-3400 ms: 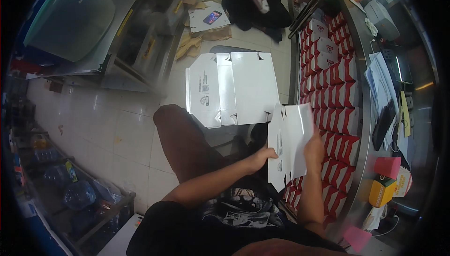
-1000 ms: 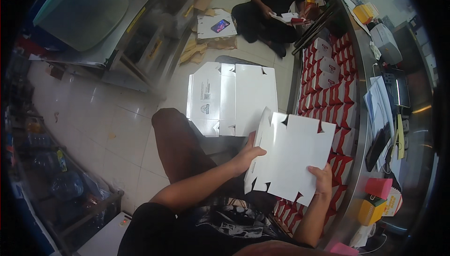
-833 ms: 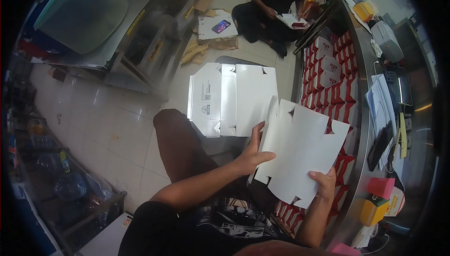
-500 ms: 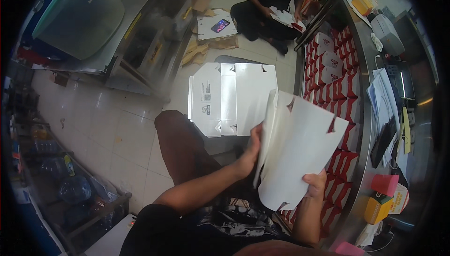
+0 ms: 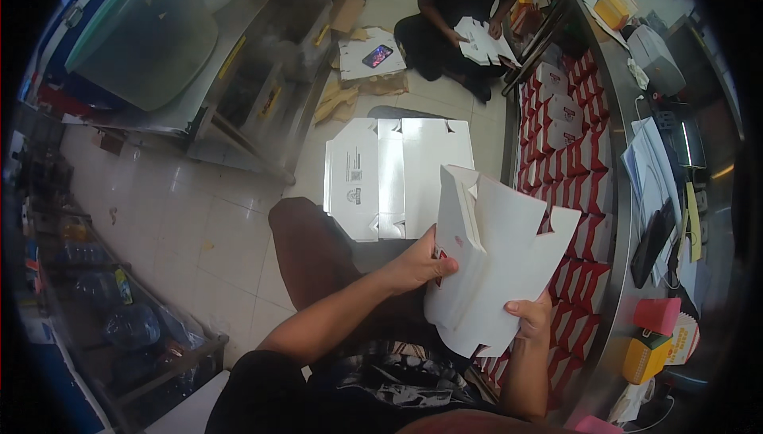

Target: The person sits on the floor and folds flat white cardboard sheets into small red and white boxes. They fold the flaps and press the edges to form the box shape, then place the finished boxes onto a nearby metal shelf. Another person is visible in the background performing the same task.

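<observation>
A white card box blank [image 5: 509, 251] is held up in front of me, its left-hand panels bent over along creases and its right part curved. My left hand [image 5: 419, 263] is closed on its left edge, thumb on the folded panel and fingers mostly hidden behind. At the lower right edge my right hand [image 5: 531, 315] grips the same blank, thumb in front. Beyond them lies another white box blank [image 5: 429, 156], flat and open, with creases, notched flaps and dark print on its left panel.
Folded red-and-white boxes [image 5: 560, 187] are stacked along the right, beside a metal counter [image 5: 592, 291]. Ahead, a person [image 5: 465, 13] sits on the floor holding a white blank. A phone [image 5: 377, 56] lies on white card. Shelving with plastic bottles [image 5: 131, 325] stands at left.
The left panels of the held blank have folded further over toward me. My left thumb has come round onto its front. The other person's blank has shifted in their hands.
</observation>
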Tool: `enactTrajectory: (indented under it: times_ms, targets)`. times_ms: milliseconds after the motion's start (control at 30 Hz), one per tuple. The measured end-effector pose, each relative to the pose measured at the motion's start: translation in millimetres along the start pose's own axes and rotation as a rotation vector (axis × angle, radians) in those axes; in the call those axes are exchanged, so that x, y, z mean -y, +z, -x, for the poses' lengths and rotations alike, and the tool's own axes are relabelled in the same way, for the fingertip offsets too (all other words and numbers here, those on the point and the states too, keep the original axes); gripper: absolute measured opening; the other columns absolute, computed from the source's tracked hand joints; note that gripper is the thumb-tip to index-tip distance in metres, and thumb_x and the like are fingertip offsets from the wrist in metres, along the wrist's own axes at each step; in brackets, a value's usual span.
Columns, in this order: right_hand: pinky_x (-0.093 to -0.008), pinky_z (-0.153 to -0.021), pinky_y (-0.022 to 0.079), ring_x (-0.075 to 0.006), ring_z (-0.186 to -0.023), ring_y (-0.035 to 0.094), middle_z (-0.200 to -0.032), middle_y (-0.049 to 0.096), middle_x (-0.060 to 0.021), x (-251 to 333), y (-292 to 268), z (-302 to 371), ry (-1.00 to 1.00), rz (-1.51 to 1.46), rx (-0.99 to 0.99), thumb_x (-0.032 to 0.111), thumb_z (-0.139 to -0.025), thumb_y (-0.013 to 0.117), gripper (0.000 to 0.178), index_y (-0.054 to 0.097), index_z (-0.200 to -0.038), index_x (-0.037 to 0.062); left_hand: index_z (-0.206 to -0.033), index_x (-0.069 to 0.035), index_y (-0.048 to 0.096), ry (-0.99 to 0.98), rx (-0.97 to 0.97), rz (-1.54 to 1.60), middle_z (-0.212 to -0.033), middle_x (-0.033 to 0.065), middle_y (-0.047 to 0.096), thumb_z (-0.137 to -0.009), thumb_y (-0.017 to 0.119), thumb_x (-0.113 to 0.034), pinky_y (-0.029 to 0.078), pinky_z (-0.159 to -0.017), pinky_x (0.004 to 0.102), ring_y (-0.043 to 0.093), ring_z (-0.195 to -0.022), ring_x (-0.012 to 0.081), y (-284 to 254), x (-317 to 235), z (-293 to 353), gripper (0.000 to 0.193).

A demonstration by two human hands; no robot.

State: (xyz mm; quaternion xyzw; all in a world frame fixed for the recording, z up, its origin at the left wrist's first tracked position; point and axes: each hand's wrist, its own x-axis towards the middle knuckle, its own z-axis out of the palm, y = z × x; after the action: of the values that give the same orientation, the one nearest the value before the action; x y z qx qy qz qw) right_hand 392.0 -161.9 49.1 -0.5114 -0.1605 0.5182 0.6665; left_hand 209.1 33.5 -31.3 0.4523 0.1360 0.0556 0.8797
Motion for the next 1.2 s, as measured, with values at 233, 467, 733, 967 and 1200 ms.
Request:
enactTrajectory:
  times_ms: [233,467,733,967,1200]
  targets:
    - [-0.0411,-0.095,0.057,-0.0301,-0.107,0.071,-0.122,0.07,-0.019,-12,4,-2,-0.015,0.091,0.016,0.008,-0.071,0.082,0.075,0.054,-0.138,-0.0091,-0.161,-0.001,0.01,0.121,-0.121,0.115,-0.157,0.0137,0.037,-0.1,0.063,-0.052,0.034,-0.119,0.0419,0.04,-0.144,0.0236,3,22,-3,0.096]
    - [-0.0356,-0.088,0.056,-0.0239,-0.096,0.071,-0.109,0.072,-0.014,6,-11,-12,0.009,0.272,-0.221,0.005,-0.085,0.07,0.041,0.063,-0.123,-0.0075,-0.158,-0.004,0.03,0.185,0.01,0.3,-0.148,0.0126,0.052,-0.094,0.076,-0.042,0.043,-0.114,0.0419,0.052,-0.136,0.0221,-23,8,21,0.087]
    - [-0.0377,-0.105,0.048,-0.0227,-0.118,0.062,-0.13,0.065,-0.013,-17,14,-21,0.142,0.324,-0.074,0.002,-0.088,0.072,0.06,0.05,-0.143,-0.0041,-0.144,-0.002,0.05,0.138,-0.047,0.321,-0.128,0.0115,0.066,-0.089,0.073,-0.066,0.055,-0.1,0.0357,0.068,-0.113,0.0214,-12,26,28,0.088]
    - [-0.0377,-0.102,0.051,-0.0209,-0.119,0.064,-0.133,0.066,-0.0128,-17,24,-12,0.038,0.417,0.219,0.011,-0.096,0.067,0.055,0.05,-0.146,-0.0057,-0.162,0.0,0.013,0.217,-0.242,-0.076,-0.155,0.0195,0.04,-0.098,0.046,-0.077,0.035,-0.12,0.0428,0.04,-0.145,0.0275,-1,33,23,0.106]
    - [-0.0358,-0.094,0.056,-0.02,-0.11,0.068,-0.125,0.07,-0.0129,-3,44,-2,0.064,0.473,0.388,0.009,-0.1,0.063,0.039,0.059,-0.135,-0.0074,-0.161,0.003,0.005,0.295,-0.305,-0.12,-0.159,0.0223,0.029,-0.108,0.033,-0.064,0.026,-0.124,0.0428,0.029,-0.15,0.0296,12,16,20,0.09]
